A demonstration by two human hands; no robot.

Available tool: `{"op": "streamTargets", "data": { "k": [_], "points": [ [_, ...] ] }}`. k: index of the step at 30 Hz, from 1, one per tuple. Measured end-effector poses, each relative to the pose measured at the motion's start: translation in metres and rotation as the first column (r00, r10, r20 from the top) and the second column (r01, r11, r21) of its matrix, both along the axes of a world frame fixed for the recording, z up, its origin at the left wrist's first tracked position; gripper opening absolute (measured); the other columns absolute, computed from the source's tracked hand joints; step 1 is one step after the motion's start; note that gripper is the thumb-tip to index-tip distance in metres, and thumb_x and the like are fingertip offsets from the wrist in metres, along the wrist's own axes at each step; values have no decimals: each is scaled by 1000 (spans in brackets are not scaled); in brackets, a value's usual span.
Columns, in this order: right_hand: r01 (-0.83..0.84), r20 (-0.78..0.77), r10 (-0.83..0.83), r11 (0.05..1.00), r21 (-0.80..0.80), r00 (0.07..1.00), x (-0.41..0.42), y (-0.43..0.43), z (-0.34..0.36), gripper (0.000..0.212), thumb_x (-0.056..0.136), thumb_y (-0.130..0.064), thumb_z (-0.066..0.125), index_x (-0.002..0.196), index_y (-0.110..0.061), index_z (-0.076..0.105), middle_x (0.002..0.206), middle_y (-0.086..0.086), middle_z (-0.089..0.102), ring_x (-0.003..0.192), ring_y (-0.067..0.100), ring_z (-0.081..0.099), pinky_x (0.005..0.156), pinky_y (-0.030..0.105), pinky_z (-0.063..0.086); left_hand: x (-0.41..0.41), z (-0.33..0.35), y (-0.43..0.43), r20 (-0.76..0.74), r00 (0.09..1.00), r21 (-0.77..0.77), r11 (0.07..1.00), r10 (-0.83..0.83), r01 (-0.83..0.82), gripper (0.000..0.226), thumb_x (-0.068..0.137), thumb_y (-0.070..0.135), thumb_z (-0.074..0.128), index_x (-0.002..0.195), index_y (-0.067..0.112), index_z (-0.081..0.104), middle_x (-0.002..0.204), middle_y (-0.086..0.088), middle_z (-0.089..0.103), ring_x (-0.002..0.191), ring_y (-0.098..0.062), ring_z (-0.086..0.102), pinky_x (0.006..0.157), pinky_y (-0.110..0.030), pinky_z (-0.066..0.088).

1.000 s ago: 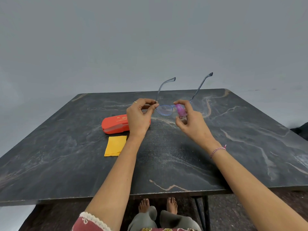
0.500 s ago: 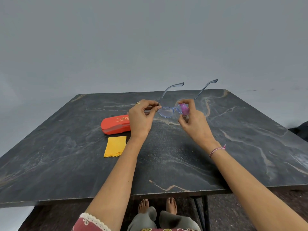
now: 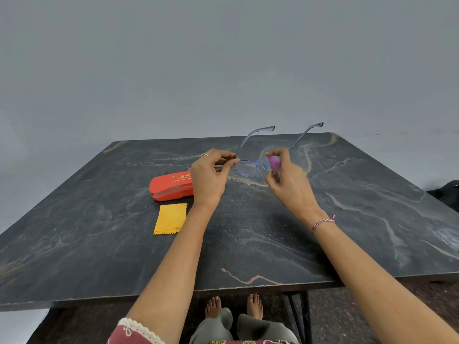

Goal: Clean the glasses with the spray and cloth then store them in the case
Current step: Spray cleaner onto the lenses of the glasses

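i pinch the translucent blue plastic-framed glasses [image 3: 247, 167] at the frame corner by the hinge with my left hand [image 3: 208, 177], thumb and forefinger curled on it, so that no fingertip touches the lenses. they hang in the air above the dark, marble-veined surface [image 3: 347, 232], with the arms unfolded and pointing up and away from me. that turns the lens fronts towards me and the nozzle.

my right hand [image 3: 290, 184] grips the small clear spray bottle with the pink-purple top [image 3: 274, 162]. my fingers wrap its body and one finger curls over the top. the bottle is just beside the lens on my right, close enough that the mist should land on glass rather than on the surface. i judge this to be the spraying step, with the wiping not yet done.

the folded yellow cleaning cloth [image 3: 171, 218] lies flat on the surface near my left wrist, within easy reach for the wipe. the orange-red hard case [image 3: 169, 186] sits just behind the cloth, partly hidden by my left hand. it looks closed and is out of the spray's way.
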State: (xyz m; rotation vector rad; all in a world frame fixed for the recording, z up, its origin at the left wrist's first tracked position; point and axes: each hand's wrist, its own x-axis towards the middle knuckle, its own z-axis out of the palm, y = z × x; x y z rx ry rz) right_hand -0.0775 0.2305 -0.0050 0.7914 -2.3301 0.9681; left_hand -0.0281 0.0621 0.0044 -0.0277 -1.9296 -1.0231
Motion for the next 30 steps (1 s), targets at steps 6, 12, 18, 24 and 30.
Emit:
{"op": "streamTargets", "data": {
  "k": [6,12,18,24,30],
  "points": [
    [-54,30,57,995,-80,998,0,1,1,40,83,-3,51,118,-20,40,55,-1,45,46,15,42,49,29,37,2,1,0,0,1000,-5,1000,9,-9,9,78,17,74,85,12,72,83,9,66,73,-1,63,68,-5,47],
    [-72,64,78,994,-81,995,1,1,0,37,84,-3,52,116,-18,39,57,6,50,47,15,42,48,25,37,2,3,-1,-8,999,28,999,40,-40,10,78,16,74,86,11,73,84,8,66,70,9,58,67,-2,45],
    [-16,60,28,981,-194,998,-4,4,1,36,86,-3,52,117,-16,40,62,10,55,48,18,45,49,25,38,3,3,-2,-7,999,41,998,39,-39,10,78,16,74,87,11,73,83,7,66,70,8,58,67,-3,45],
    [80,65,-70,982,-170,995,-10,16,4,37,85,-2,51,119,-15,41,62,8,55,49,20,48,49,26,39,0,3,-7,-18,999,113,992,50,-48,8,78,14,74,85,11,72,81,8,66,71,10,60,65,-7,47],
    [146,76,-132,963,-226,988,-12,20,5,33,85,-3,50,116,-14,41,58,-2,47,53,22,51,51,27,40,-2,2,-10,10,997,165,983,78,-79,8,79,17,74,86,13,72,81,7,66,71,3,60,65,-8,48]
  ]
}}
